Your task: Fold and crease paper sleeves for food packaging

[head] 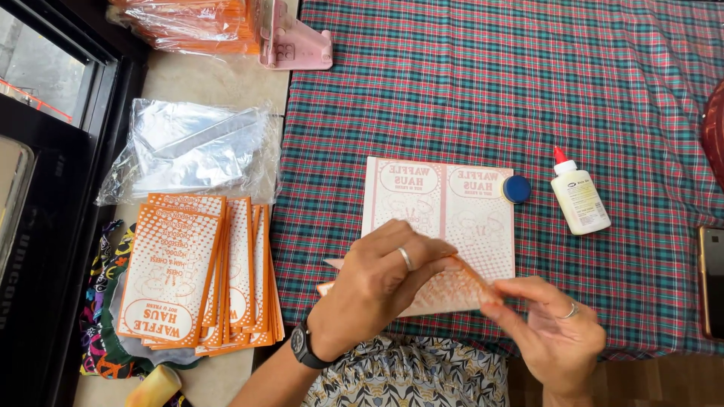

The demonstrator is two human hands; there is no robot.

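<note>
Left hand [385, 275] curled around an orange-printed paper sleeve [445, 290], fingers bent over its top edge; right hand [554, 324] half open, fingertips pinching the sleeve's right corner. Just behind the sleeve, a flat pink-printed sheet [441, 207] on the plaid surface [490, 83], blue cap [516, 189] touching its right edge, white glue bottle [579, 196] farther right. Well left of the sheet, a fanned stack of orange sleeves [192, 275] below crumpled clear plastic bags [188, 151].

One glue bottle [579, 197], two hands [381, 275]

The left hand [381, 283] hides much of the folded paper bag [445, 290]. The phone [713, 283] and red thing [714, 136] are cut off at the right edge.
</note>
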